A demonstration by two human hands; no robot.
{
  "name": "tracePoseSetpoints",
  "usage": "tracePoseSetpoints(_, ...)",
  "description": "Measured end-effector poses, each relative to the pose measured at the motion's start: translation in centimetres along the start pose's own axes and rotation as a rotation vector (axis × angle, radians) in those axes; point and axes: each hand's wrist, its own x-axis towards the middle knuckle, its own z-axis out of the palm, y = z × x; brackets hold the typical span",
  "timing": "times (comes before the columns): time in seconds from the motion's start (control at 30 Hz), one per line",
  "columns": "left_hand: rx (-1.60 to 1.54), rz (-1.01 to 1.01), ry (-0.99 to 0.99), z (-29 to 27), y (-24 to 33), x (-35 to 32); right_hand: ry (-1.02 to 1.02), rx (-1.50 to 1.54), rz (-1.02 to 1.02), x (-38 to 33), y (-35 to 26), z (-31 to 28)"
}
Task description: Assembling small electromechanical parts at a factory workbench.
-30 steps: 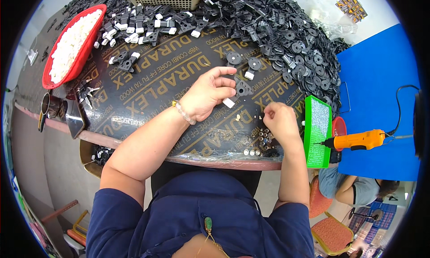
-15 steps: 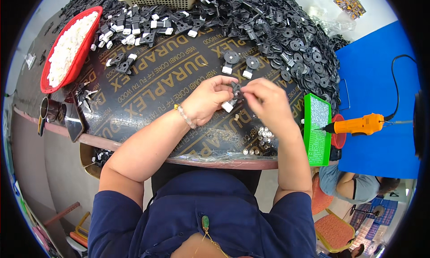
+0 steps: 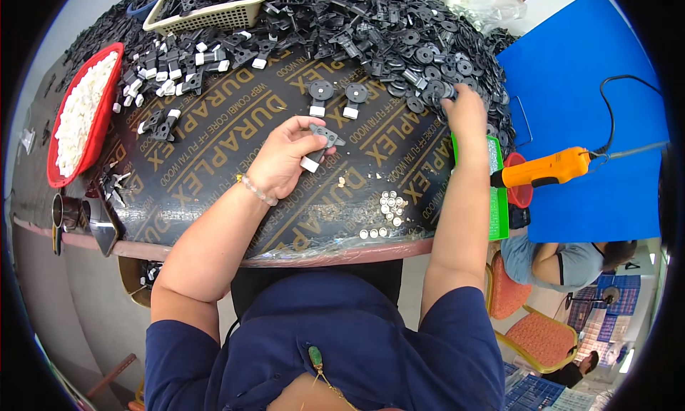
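My left hand is closed around a black plastic bracket with a white block at its lower end, held above the table. Off to the right, my right hand reaches to the edge of the heap of black plastic parts. Its thumb and fingertips close about a black round plastic part there. Two assembled pieces, each a black disc with a white foot, lie beyond my left hand: one disc piece and another disc piece.
Small silvery round caps lie near the front edge. A red basket of white pieces stands left; a beige basket sits behind. Under my right forearm is a green tray, beside an orange electric screwdriver. A person sits at right.
My right hand has left the bracket and moved right and away to the heap. My left hand keeps the bracket, its broad dark face now showing. The whole view has shifted slightly.
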Motion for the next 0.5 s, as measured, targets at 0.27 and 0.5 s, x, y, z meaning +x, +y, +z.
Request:
tracePoseSetpoints(0.27,-0.008,0.037,0.059,-0.1,0.8,-0.1,0.06,0.073,0.083,1.6,1.3,5.5)
tracePoseSetpoints(0.5,-0.089,0.035,0.06,-0.1,0.5,-0.2,-0.028,0.792,0.088,-0.5,-1.5,2.5)
